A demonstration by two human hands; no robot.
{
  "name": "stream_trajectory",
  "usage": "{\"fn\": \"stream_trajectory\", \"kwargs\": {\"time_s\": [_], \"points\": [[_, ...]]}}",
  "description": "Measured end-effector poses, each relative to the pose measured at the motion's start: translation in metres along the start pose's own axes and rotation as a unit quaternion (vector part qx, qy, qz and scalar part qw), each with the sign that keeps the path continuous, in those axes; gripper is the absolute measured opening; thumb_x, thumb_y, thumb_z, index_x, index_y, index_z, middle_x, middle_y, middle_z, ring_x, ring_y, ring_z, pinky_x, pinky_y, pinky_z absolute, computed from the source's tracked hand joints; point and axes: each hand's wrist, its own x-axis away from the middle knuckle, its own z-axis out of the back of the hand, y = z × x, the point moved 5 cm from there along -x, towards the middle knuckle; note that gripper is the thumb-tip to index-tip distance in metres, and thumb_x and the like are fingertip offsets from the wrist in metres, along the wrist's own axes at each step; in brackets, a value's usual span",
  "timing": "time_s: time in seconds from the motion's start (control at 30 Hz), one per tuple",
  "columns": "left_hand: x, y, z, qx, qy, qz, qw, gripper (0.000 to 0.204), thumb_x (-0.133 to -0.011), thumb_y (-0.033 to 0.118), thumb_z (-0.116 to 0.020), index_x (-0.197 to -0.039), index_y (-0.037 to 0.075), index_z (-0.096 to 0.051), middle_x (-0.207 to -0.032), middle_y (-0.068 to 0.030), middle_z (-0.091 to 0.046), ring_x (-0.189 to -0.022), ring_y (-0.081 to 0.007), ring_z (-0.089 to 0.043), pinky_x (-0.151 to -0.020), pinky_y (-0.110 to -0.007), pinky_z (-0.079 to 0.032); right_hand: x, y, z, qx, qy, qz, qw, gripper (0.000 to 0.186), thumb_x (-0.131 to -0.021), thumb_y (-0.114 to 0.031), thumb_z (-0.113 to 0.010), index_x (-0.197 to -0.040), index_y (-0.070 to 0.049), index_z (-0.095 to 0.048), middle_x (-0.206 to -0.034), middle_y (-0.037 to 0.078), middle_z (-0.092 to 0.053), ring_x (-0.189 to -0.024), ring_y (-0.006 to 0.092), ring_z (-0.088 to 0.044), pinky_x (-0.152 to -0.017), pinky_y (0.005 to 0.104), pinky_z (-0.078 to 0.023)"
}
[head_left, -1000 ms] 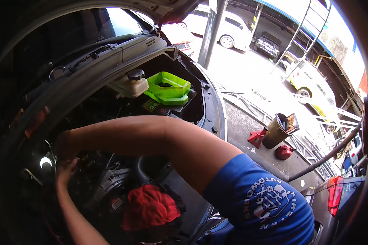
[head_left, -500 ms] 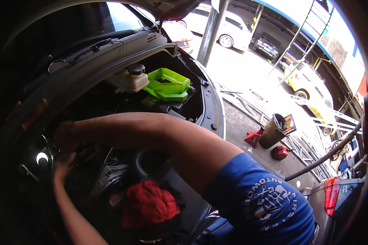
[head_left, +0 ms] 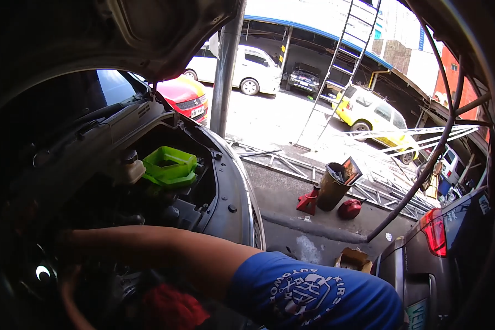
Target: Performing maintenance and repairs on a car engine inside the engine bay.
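Observation:
Both my arms reach into the dark engine bay of a car with its hood (head_left: 165,38) raised. My right hand (head_left: 67,242), at the end of the blue-sleeved arm, is deep in shadow. Just below it is my left hand (head_left: 70,276), close to a bright white crescent of light (head_left: 43,272). The fingers of both hands, and whatever they touch, are lost in the dark. A crumpled red cloth (head_left: 176,309) lies below my right forearm. Beyond that arm, a bright green plastic tray (head_left: 177,179) rests in the bay beside a whitish fluid reservoir (head_left: 132,171) with a dark cap.
The car's fender (head_left: 234,181) borders the bay on the right. On the floor beyond stand a bin (head_left: 330,190), a red jack stand (head_left: 308,202), a red round container (head_left: 349,209) and a cardboard box (head_left: 353,259). A dark car's rear (head_left: 393,269) is close at right, near metal trusses and a ladder (head_left: 341,69).
My view has swung up and to the right, so the engine bay sits lower and farther left. Both hands stay close together in the shadowed bay.

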Motion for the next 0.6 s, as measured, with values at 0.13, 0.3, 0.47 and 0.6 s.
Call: {"fn": "stream_trajectory", "kwargs": {"time_s": [0.13,0.3,0.47,0.6], "points": [[-0.002,-0.014,-0.003,0.010,0.007,0.011,1.000,0.039,-0.095,0.039,-0.062,-0.116,0.007,-0.069,-0.117,-0.0109,-0.068,-0.108,-0.0248,-0.062,-0.091,-0.038,-0.050,0.001,0.000,0.003,-0.026,-0.018,-0.049,0.998,0.022,-0.085,-0.021,-0.063,-0.095,-0.007,-0.076,-0.102,0.014,-0.074,-0.096,0.0299,-0.071,-0.081,0.0453,-0.057],[-0.003,-0.026,-0.003,0.015,0.011,0.018,1.000,0.038,-0.095,0.037,-0.062,-0.116,0.006,-0.069,-0.115,-0.0094,-0.068,-0.106,-0.0246,-0.062,-0.090,-0.038,-0.050,0.007,0.000,0.005,-0.047,-0.028,-0.085,0.995,0.025,-0.088,-0.024,-0.061,-0.098,-0.008,-0.076,-0.105,0.014,-0.073,-0.099,0.0293,-0.070,-0.083,0.0450,-0.056],[-0.005,-0.033,-0.005,0.020,0.014,0.021,0.999,0.036,-0.095,0.035,-0.062,-0.115,0.006,-0.069,-0.114,-0.0080,-0.067,-0.104,-0.0243,-0.062,-0.089,-0.037,-0.050,0.007,-0.001,0.008,-0.063,-0.003,-0.111,0.992,0.026,-0.089,-0.027,-0.059,-0.099,-0.010,-0.076,-0.106,0.013,-0.073,-0.100,0.0286,-0.070,-0.084,0.0445,-0.056],[-0.007,-0.039,-0.008,0.026,0.013,0.024,0.999,0.035,-0.096,0.034,-0.062,-0.115,0.006,-0.069,-0.113,-0.0069,-0.067,-0.103,-0.0241,-0.062,-0.089,-0.036,-0.051,0.007,-0.002,0.004,-0.012,0.025,-0.084,0.996,0.022,-0.087,-0.027,-0.060,-0.097,-0.014,-0.076,-0.101,0.009,-0.074,-0.098,0.0268,-0.071,-0.081,0.0426,-0.057]]}}
